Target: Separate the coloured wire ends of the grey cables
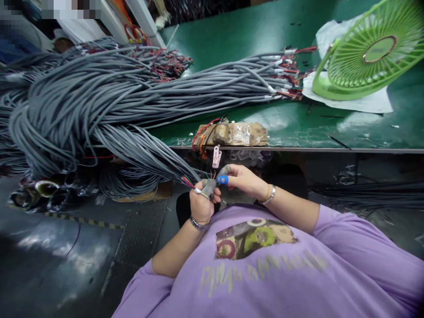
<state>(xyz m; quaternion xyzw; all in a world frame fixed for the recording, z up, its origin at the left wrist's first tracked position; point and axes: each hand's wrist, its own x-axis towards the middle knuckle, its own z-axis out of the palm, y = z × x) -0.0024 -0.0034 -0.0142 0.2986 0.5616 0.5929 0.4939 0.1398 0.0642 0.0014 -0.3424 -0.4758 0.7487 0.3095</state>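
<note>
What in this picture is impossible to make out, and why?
All from the head view:
1. End of the grey cable: hidden inside the closed left hand.
2. Coloured wires: too small to count; whether the right hand pinches one is unclear.
3. Green fan: cut off by the top and right edges.
4. Cable pile: runs off the left edge.
5. Top-left corner: blurred out.

Table: I see a big green table (232, 35) far ahead.
Fan: a light green fan (371, 53) sits far right on white paper (364, 104).
Floor: I see dark, shiny floor (66, 265), near left.
Light: bright, from above.
</note>
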